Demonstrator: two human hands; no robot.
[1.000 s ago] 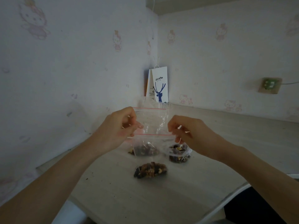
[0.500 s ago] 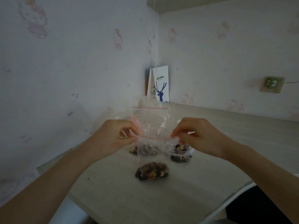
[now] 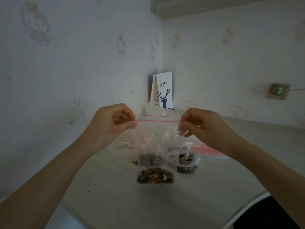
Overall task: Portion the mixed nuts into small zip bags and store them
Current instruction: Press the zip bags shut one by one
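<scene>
Pale table (image 3: 115,204): both hands' fingers (image 3: 132,123) pinch clear red-striped zip bag (image 3: 156,134), nuts at bottom.

Three nut bags (image 3: 156,177) lie on the table (image 3: 214,187), paper bag (image 3: 163,91) behind.

White coffee paper bag (image 3: 164,91) (blue deer logo) in wall corner; socket (image 3: 278,91) on right wall

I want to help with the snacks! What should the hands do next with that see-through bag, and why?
Probably press the red zip strip shut from one end to the other. The left hand and right hand pinch the strip's two ends, the zip bag hangs taut with nuts at the bottom, and two red lines suggest it isn't sealed.
</scene>
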